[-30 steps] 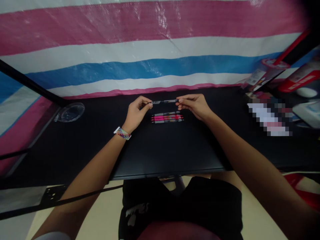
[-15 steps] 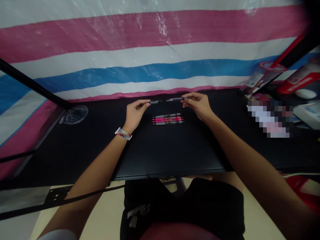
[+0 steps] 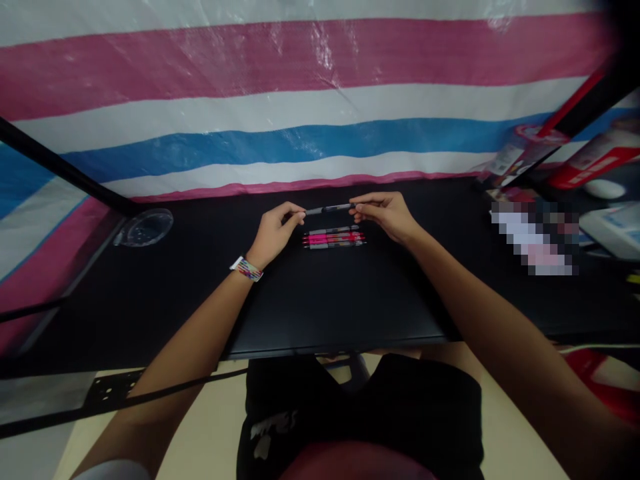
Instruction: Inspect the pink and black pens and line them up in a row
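A slim grey pen (image 3: 327, 209) stretches level between my two hands, its parts joined in one line. My left hand (image 3: 277, 230) pinches its left end between thumb and fingertips. At the opposite end, the fingers of my right hand (image 3: 387, 215) are closed on the pen's tip area, which they partly hide. Just below the held pen, on the black desk (image 3: 335, 300), several pens (image 3: 335, 238) lie side by side in a neat row, some grey and some bright pink. A patterned band circles my left wrist.
A clear round lid or dish (image 3: 147, 227) lies at the left. To the right are a clear tub (image 3: 525, 157) with a pink rim, a red-and-white container (image 3: 590, 160), a white mouse (image 3: 605, 189) and a blurred-out item (image 3: 533, 237). Striped sheeting (image 3: 300, 143) hangs behind the desk.
The two pen parts, held apart before, are now joined into one pen. My right hand has moved left, and my left hand slightly right and down. The row of pens stays put.
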The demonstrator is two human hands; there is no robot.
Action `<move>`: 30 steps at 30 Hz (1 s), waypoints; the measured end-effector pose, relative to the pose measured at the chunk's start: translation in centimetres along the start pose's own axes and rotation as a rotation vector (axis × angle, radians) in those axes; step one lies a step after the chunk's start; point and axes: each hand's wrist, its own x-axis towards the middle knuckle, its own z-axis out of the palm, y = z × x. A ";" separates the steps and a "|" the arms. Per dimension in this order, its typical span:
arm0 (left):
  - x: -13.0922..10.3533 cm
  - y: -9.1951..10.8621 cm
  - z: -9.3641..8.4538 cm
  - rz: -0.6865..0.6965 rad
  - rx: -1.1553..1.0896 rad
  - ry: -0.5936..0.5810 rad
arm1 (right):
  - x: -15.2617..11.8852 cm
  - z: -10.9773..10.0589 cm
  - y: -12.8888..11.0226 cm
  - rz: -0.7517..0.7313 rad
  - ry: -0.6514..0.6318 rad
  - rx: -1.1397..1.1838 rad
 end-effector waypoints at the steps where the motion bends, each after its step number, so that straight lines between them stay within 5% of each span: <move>1: 0.0 0.0 0.0 0.010 0.022 -0.006 | 0.0 0.1 0.0 -0.002 -0.004 0.004; 6: 0.0 -0.1 0.1 0.051 0.083 -0.023 | -0.1 0.4 0.1 0.001 -0.008 0.012; 17: 0.1 -0.2 0.7 -0.012 -0.162 -0.008 | -0.2 0.9 -0.3 0.067 -0.009 0.049; 30: -0.1 0.2 0.4 -0.057 -0.030 0.042 | 0.1 1.0 0.4 0.080 -0.002 0.102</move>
